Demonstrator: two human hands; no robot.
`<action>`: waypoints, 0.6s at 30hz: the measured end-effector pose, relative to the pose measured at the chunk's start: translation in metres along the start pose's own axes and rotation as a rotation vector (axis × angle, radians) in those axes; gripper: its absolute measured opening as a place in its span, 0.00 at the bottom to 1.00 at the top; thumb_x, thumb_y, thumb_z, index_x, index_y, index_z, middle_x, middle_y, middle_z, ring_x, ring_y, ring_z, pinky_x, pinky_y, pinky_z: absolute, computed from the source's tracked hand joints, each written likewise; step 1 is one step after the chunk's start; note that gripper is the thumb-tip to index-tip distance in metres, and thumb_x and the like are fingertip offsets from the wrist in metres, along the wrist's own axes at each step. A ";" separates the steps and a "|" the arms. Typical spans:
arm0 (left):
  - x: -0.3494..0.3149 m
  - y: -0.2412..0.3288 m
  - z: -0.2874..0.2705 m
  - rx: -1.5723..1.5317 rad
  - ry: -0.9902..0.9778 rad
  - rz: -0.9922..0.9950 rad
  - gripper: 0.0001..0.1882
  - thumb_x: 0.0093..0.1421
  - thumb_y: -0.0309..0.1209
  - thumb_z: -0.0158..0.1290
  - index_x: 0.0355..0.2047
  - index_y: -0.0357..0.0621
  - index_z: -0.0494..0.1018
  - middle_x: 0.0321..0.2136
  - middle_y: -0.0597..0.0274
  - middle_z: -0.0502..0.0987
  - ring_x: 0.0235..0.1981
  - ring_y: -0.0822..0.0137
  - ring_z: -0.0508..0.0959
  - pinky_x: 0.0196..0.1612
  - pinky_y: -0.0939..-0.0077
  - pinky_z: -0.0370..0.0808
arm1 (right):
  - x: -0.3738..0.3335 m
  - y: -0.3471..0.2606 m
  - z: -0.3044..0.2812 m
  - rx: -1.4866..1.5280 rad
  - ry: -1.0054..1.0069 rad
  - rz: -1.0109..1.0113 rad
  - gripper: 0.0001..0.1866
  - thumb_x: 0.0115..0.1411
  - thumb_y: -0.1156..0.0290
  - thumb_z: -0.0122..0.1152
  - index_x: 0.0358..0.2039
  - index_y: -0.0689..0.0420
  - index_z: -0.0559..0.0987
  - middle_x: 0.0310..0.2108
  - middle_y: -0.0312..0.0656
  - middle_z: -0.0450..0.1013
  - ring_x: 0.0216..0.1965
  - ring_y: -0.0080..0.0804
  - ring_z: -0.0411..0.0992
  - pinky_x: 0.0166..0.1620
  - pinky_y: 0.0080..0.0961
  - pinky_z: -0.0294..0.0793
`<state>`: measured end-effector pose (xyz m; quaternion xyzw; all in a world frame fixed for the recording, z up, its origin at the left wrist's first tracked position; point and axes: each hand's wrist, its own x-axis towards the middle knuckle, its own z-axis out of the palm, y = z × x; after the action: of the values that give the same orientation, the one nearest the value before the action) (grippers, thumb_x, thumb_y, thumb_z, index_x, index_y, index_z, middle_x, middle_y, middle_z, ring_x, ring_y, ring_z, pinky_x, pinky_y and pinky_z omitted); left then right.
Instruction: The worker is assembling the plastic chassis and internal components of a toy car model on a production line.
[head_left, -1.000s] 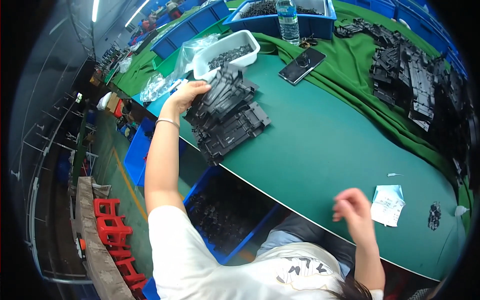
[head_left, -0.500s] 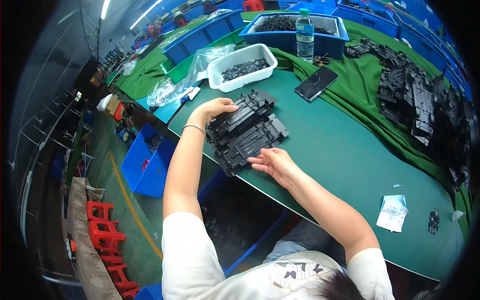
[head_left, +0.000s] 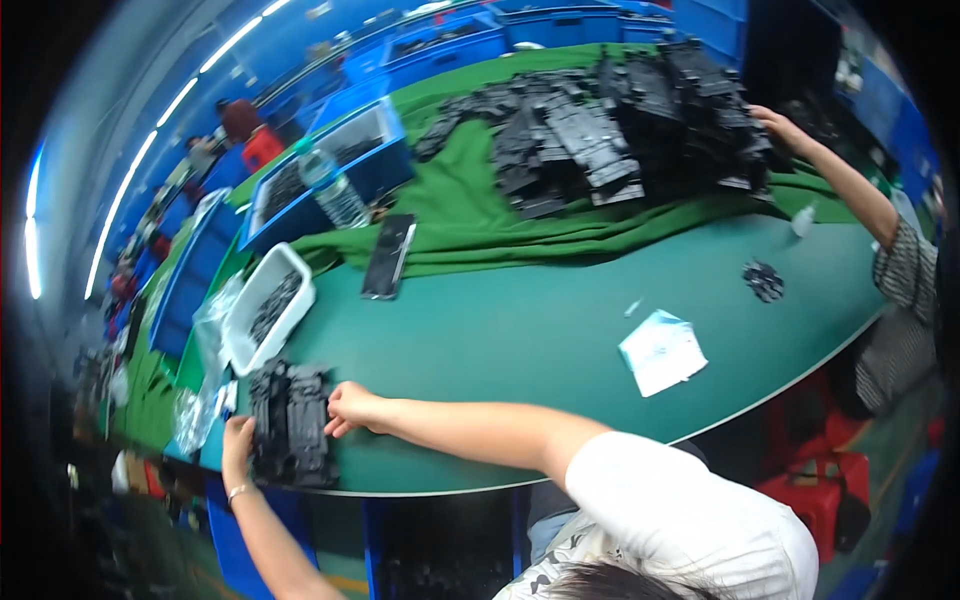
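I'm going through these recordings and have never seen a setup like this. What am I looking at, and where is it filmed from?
There is no machine: a person uses two bare hands. The view comes from a wide fisheye camera on their head, looking down, so straight edges bend. The left hand and right hand are at opposite sides of a stack of black parts on the green table; how firmly they hold it is unclear. Nearby are a white tray of small black pieces, a phone and a paper. Beyond, on green cloth, lies a larger heap, with another person's hand at its right end.
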<state>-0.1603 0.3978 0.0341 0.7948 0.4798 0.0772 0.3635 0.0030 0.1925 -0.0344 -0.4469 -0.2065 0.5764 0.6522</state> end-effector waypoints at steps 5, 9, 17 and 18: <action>0.011 0.010 0.016 0.161 0.372 0.577 0.15 0.51 0.24 0.45 0.41 0.34 0.62 0.36 0.52 0.68 0.37 0.61 0.68 0.40 0.74 0.64 | -0.140 -0.100 -0.120 -0.936 -0.052 -0.204 0.11 0.51 0.71 0.48 0.34 0.62 0.68 0.31 0.44 0.69 0.28 0.28 0.72 0.32 0.23 0.70; -0.050 0.076 0.055 0.311 0.407 0.816 0.13 0.51 0.21 0.43 0.39 0.38 0.64 0.43 0.56 0.63 0.44 0.62 0.64 0.38 0.77 0.65 | -0.304 -0.119 -0.197 -0.844 0.624 -0.295 0.09 0.52 0.73 0.49 0.35 0.61 0.69 0.30 0.39 0.69 0.31 0.24 0.69 0.35 0.19 0.69; -0.102 0.172 0.197 0.289 0.035 1.039 0.13 0.47 0.18 0.45 0.35 0.41 0.65 0.43 0.56 0.63 0.45 0.59 0.62 0.37 0.76 0.66 | -0.557 -0.082 -0.356 -0.728 1.809 -0.421 0.14 0.46 0.67 0.57 0.32 0.61 0.70 0.28 0.41 0.70 0.28 0.25 0.68 0.32 0.20 0.68; -0.108 0.173 0.217 0.276 -0.042 0.984 0.13 0.47 0.18 0.45 0.35 0.42 0.65 0.43 0.56 0.63 0.45 0.59 0.62 0.39 0.74 0.66 | -0.560 -0.078 -0.375 -0.828 1.852 -0.390 0.21 0.44 0.62 0.60 0.35 0.61 0.68 0.32 0.44 0.69 0.33 0.30 0.68 0.38 0.24 0.67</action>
<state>0.0073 0.1525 0.0144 0.9686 0.0472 0.1591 0.1851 0.2018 -0.4564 -0.0258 -0.8638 0.1253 -0.2256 0.4327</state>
